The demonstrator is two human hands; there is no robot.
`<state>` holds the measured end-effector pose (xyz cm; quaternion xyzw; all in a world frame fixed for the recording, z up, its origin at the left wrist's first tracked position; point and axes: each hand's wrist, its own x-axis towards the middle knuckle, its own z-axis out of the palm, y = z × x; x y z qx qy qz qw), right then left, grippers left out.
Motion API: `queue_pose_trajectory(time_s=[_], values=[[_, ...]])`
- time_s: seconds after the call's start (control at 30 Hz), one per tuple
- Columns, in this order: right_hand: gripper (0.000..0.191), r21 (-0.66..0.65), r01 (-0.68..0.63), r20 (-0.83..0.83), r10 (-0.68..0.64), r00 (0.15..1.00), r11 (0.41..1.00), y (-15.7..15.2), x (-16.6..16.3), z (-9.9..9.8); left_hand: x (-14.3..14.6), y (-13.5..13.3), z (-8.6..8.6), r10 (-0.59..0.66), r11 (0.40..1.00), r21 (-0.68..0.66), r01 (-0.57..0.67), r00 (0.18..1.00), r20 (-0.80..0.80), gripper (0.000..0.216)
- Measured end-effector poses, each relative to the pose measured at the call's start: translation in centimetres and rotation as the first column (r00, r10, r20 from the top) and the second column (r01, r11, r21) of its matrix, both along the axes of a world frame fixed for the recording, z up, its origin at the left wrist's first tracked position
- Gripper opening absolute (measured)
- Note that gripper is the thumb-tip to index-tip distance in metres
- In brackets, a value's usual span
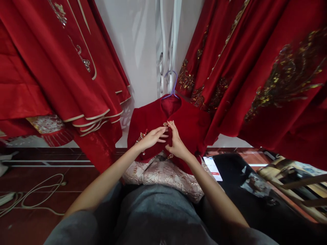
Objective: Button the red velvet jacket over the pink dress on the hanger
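A red velvet cropped jacket (pixel 189 119) with a stand collar hangs in front of me on a purple hanger (pixel 174 85). Gold flower-shaped clasps run down its front opening. My left hand (pixel 153 136) pinches the left half of the upper clasp (pixel 165 124), its lower fingers stretched out. At the right half of that clasp are the fingertips of my right hand (pixel 178 144), seemingly pinched; what lies between them is partly hidden. A lower clasp (pixel 170 156) shows beneath my right hand. A beaded ornament (pixel 141 136) decorates the jacket's left side.
Pink brocade fabric (pixel 153 173) lies across my lap under the jacket. Red embroidered garments (pixel 102 92) hang at left, with sequinned ones (pixel 230 85) at right. A lit phone (pixel 213 168) rests on a black surface at right. A white cable (pixel 38 190) coils on the floor.
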<state>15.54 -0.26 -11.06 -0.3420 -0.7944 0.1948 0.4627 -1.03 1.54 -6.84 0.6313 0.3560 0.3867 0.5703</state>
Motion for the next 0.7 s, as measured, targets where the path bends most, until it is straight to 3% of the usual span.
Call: queue_pose_trajectory(time_s=[0.1, 0.17, 0.27, 0.37, 0.5, 0.6, 0.7], values=[[0.099, -0.019, 0.025, 0.047, -0.024, 0.999, 1.0, 0.1, 1.2, 0.8, -1.7, -0.7, 0.1, 0.017, 0.999, 0.028, -0.016, 1.0, -0.024, 0.039], [0.09, -0.098, 0.095, 0.097, -0.086, 0.992, 0.991, 0.3, 3.0, 1.6, -3.1, -0.9, 0.3, 0.068, 0.994, 0.094, -0.062, 0.995, -0.069, 0.037], [0.05, -0.248, 0.289, 0.23, -0.233, 0.945, 0.925, 0.6, 6.6, 2.6, -5.3, -0.4, 0.3, 0.225, 0.957, 0.216, -0.194, 0.966, -0.13, 0.033], [0.025, -0.262, 0.361, 0.275, -0.29, 0.917, 0.895, 0.4, 9.7, 3.5, -7.1, 0.4, -0.4, 0.38, 0.897, 0.314, -0.31, 0.904, -0.194, 0.028], [0.025, -0.371, 0.178, 0.052, -0.171, 0.984, 0.911, -0.9, 11.1, 5.5, -8.0, 1.0, -2.1, 0.467, 0.861, 0.343, -0.375, 0.851, -0.241, 0.031], [0.028, -0.382, 0.017, -0.151, -0.081, 0.985, 0.924, -2.5, 10.1, 7.4, -7.8, 1.1, -3.1, 0.519, 0.824, 0.402, -0.401, 0.818, -0.248, 0.035], [0.029, -0.35, -0.121, -0.207, 0.05, 0.977, 0.929, -3.8, 7.9, 8.6, -7.4, 1.3, -3.6, 0.514, 0.819, 0.437, -0.372, 0.815, -0.268, 0.033]])
